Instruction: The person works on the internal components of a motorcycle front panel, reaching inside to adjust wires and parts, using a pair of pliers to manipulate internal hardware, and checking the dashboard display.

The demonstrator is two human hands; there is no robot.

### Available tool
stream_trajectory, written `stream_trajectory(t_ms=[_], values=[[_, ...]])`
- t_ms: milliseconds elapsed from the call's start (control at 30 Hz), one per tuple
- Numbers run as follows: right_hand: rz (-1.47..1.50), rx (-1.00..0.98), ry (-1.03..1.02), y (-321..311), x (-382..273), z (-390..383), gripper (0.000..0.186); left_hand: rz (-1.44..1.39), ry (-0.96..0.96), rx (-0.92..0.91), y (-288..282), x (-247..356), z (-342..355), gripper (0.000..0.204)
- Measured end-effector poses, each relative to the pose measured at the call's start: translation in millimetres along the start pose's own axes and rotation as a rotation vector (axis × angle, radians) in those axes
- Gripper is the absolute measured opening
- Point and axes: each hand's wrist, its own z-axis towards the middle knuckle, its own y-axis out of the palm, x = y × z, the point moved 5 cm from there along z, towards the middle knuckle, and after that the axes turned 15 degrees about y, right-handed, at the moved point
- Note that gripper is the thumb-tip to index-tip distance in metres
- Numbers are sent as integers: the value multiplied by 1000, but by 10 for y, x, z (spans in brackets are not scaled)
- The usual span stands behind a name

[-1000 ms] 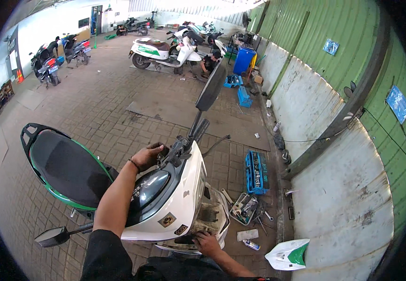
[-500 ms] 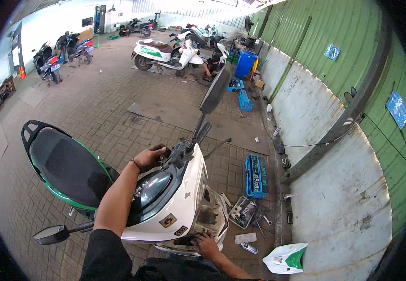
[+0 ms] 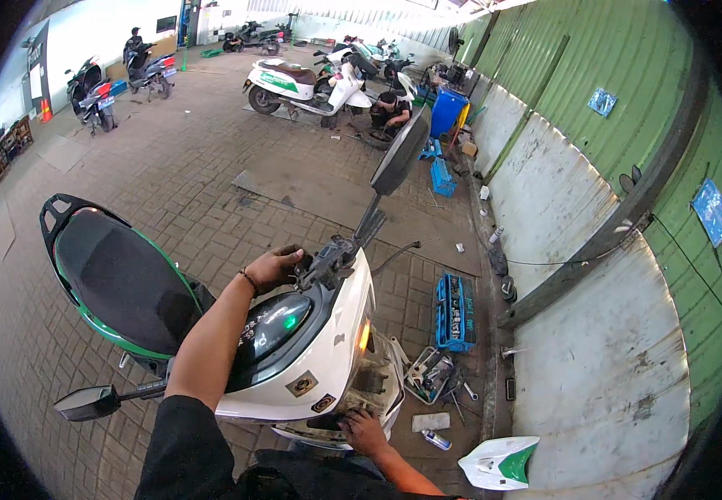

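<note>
In front of me stands a white scooter (image 3: pixel 327 362) with a black, green-edged seat (image 3: pixel 123 271). My left hand (image 3: pixel 276 268) is closed at the handlebar switch housing (image 3: pixel 327 265), its fingertips partly hidden there. A green light glows on the dark dashboard (image 3: pixel 273 329). On the front body, an orange turn signal (image 3: pixel 365 335) is lit. My right hand (image 3: pixel 365 432) reaches with bent fingers into the exposed lower front (image 3: pixel 369 387); whatever its fingertips hold is hidden.
Right of the scooter lie a blue toolbox (image 3: pixel 454 312), a tray of tools (image 3: pixel 429 373), a spray can (image 3: pixel 437 440) and a white-green panel (image 3: pixel 501 462). A metal wall (image 3: pixel 602 333) runs along the right. Farther back, a person (image 3: pixel 390 112) crouches near a parked scooter (image 3: pixel 302 87).
The orange turn signal and the green dashboard light have come on. My left hand has shifted slightly right along with the view; my right hand stays at the lower front.
</note>
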Motion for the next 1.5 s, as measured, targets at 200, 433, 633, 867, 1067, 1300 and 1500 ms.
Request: stream_trajectory(t_ms=[200, 433, 633, 867, 1067, 1300, 1500], values=[[-14, -36, 4, 18, -32, 10, 19, 36, -4, -4, -146, -111, 39, 43], [-16, -86, 26, -25, -8, 13, 23, 261, 53, 15, -26, 133, -33, 41], [-4, -34, -14, 43, 110, -69, 29, -122, 46, 41, -244, -373, 189, 37], [40, -48, 68, 156, 208, -113, 27, 120, 127, -14, -236, -508, 307, 35], [61, -22, 58, 223, 229, -115, 24, 583, 328, -156, -257, -396, 352, 35], [55, 15, 61, 248, 270, -193, 25, 1124, 684, -378, -259, -288, 340, 38], [57, -52, 63, 200, 248, -199, 25, 23, 101, -185, -604, -861, 411, 44]])
